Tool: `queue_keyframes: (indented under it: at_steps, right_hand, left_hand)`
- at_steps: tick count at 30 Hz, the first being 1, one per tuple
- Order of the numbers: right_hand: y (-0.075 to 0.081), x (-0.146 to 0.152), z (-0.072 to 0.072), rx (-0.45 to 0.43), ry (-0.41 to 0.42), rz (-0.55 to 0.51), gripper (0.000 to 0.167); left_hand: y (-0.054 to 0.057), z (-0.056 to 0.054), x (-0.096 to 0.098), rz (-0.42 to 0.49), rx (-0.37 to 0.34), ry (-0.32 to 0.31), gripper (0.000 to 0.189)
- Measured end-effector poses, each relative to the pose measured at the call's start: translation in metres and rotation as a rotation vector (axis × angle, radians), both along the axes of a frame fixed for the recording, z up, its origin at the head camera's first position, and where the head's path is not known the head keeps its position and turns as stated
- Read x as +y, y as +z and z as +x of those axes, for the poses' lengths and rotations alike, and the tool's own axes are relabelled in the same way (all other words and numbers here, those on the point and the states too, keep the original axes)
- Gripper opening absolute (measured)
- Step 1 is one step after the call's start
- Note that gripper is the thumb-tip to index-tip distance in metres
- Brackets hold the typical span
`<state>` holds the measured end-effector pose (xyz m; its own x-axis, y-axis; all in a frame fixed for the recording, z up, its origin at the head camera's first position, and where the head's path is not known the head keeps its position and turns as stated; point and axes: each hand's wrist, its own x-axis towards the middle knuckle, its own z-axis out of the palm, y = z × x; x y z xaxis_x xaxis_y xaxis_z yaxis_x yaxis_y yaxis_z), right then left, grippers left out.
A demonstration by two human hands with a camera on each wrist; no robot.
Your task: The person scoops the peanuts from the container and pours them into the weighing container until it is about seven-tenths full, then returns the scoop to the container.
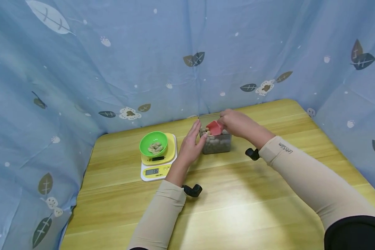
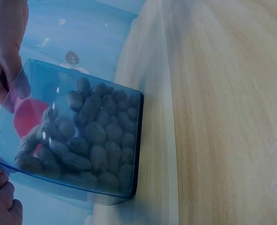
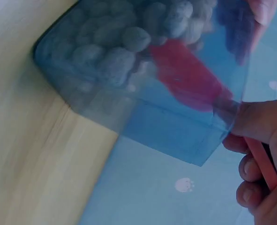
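A clear plastic container [image 1: 217, 146] of unshelled peanuts [image 2: 96, 133] stands near the table's back edge. My left hand [image 1: 191, 146] holds it at its left side, fingers along the wall and thumb by the front rim. In the left wrist view, part of that hand is cut off by the frame. My right hand [image 1: 237, 123] grips the handle of a pink scoop [image 1: 214, 128]. The scoop's bowl [image 2: 28, 115] is inside the container, against the peanuts. Some of the scoop is hidden behind the peanuts and the tinted wall.
Left of the container, a yellow and white kitchen scale [image 1: 158, 168] carries a green bowl [image 1: 145, 140] with several peanuts [image 1: 156, 148] in it. Its display seems to read 13.6. A blue patterned curtain [image 1: 162, 69] hangs behind and beside the wooden table [image 1: 237, 208].
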<state>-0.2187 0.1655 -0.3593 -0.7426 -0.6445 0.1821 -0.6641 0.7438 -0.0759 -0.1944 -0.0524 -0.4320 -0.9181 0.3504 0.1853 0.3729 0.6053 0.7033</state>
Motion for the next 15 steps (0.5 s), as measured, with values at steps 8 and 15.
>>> queue_keyframes:
  at_steps: [8,15]
  right_hand:
    - [-0.0104,-0.0001,-0.0054,-0.147,-0.072,-0.099,0.011]
    - [-0.0073,0.0069,-0.0064,-0.261,-0.141,-0.175,0.019]
  left_hand:
    - [-0.0014,-0.0001,0.0004,0.008,0.000,0.002,0.063]
    - [-0.0025,-0.0012,0.0014,-0.001,0.002,0.009,0.063]
